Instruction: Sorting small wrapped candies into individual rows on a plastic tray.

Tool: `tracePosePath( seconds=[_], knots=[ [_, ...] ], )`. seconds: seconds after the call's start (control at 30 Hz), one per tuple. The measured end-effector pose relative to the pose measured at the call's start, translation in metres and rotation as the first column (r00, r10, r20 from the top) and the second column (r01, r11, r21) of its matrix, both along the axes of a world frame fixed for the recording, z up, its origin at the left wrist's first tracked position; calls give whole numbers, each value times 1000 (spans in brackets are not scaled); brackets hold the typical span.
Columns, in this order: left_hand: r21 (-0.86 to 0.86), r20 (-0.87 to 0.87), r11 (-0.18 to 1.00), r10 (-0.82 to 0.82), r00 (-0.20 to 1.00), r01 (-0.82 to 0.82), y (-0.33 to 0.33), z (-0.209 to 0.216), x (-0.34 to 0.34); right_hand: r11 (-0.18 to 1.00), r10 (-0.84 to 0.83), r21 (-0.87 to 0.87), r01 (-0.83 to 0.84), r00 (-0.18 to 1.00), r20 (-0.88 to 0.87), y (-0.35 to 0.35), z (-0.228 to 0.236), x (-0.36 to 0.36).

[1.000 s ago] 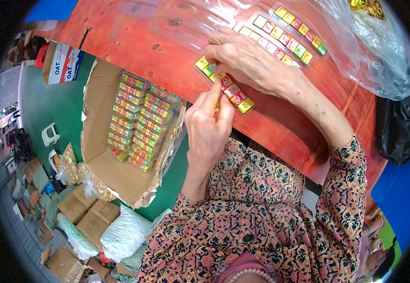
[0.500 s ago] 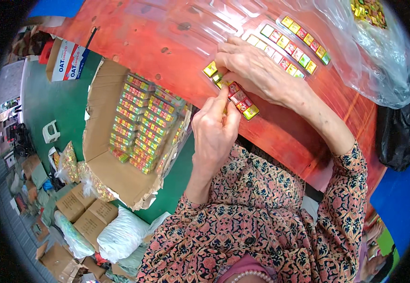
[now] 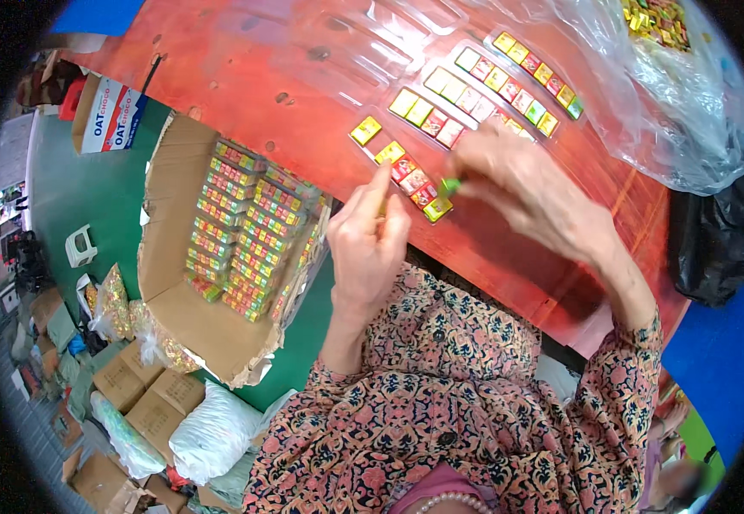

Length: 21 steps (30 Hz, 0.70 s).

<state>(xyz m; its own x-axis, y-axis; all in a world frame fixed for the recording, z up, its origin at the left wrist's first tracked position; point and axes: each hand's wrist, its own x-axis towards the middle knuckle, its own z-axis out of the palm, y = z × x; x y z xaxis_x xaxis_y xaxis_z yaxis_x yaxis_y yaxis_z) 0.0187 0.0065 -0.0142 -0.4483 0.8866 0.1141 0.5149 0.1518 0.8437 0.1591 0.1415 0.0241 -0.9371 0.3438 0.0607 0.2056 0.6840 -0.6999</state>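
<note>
My left hand (image 3: 367, 244) has its index fingertip on a short row of small shiny wrapped cubes (image 3: 412, 180), yellow and red, near the table's front edge. Its other fingers are curled, and a yellowish bit shows between thumb and index finger, too small to name. Blurred by motion, my right hand (image 3: 530, 193) pinches a green wrapped cube (image 3: 449, 187) just right of that row. At the row's far end, past a gap, lies a single yellow cube (image 3: 365, 130). Further rows of cubes (image 3: 509, 86) sit in the clear plastic tray (image 3: 372, 64).
A clear plastic bag (image 3: 646, 128) with loose wrapped cubes (image 3: 656, 21) lies at the back right of the red table (image 3: 243, 68). On the left stands an open carton (image 3: 209, 330) with stacked packs of cubes (image 3: 260, 248). A black bag (image 3: 710, 248) hangs at the right edge.
My right hand has drawn back to the right from the row's far end and now holds a green cube. My left index finger stays at the row. The whole view has shifted slightly.
</note>
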Motion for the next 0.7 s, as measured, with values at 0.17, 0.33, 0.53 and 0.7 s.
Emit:
tracePosePath(
  seconds=[0.17, 0.33, 0.53, 0.7],
  knots=[
    [50, 9, 999, 16, 1000, -16, -6, -6, -1, 999, -33, -11, 33, 999, -3, -35, -8, 21],
    [50, -67, 999, 0, 998, 4, -3, -8, 1, 978, 21, 209, -19, 1000, -7, -43, -12, 21],
    [-13, -93, 1000, -29, 995, 28, -1, -2, 3, 974, 25, 221, -48, 994, 104, -47, -11, 21],
    [-47, -106, 998, -46, 993, 41, -2, -2, 2, 979, 13, 205, -24, 998, 58, -47, -16, 17]
  ],
)
